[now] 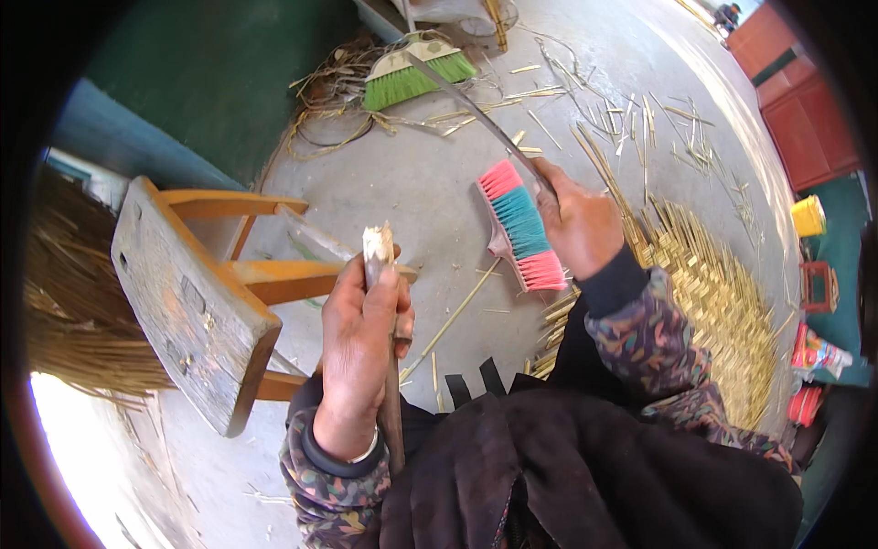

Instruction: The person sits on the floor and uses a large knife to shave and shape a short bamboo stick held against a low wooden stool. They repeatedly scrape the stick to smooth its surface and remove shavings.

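Observation:
My left hand (358, 334) is closed around a wooden stick (391, 412). The stick stands roughly upright, and its top end is pale, rough and freshly cut. My right hand (583, 224) grips a long, narrow, slightly curved knife (471, 110), whose blade points up and to the left; the handle is hidden in my fist. Blade and stick are apart. Beneath the knife and beside my right hand, a broom head (521, 224) with pink and blue bristles lies on the floor.
A wooden stool (192, 297) lies tipped on its side at the left. To my right spreads a woven mat of split strips (718, 320). A green-bristled broom (416, 75) and tangled fibres are at the far side. Loose slivers (631, 123) litter the concrete floor.

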A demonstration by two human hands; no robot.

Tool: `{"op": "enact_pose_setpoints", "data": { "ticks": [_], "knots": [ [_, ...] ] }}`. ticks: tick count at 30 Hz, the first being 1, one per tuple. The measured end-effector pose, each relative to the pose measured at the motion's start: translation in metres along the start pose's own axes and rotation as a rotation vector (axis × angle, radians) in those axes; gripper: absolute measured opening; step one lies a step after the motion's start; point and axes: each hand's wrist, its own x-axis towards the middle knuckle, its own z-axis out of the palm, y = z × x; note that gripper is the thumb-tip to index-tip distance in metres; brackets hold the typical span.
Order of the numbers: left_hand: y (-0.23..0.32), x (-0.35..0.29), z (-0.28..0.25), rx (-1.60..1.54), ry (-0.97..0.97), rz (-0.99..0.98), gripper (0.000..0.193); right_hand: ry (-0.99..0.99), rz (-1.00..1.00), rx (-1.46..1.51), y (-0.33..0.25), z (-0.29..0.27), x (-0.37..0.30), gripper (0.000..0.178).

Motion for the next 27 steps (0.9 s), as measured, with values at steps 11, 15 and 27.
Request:
{"op": "enact_pose_setpoints", "data": {
  "ticks": [11, 15, 27],
  "knots": [
    [-0.044, 0.034, -0.004, -0.175, -0.15, -0.006, 0.033, 0.072, -0.692, 0.072, -0.047, -0.017, -0.035, 0.044],
    [-0.036, 0.027, 0.0, -0.2, -0.147, -0.021, 0.033, 0.073, -0.603, 0.149, -0.045, -0.015, -0.038, 0.043],
    [-0.057, -0.008, -0.04, -0.416, -0.147, -0.098, 0.033, -0.004, -0.523, 0.109, -0.043, -0.005, -0.04, 0.054]
  ]
}}
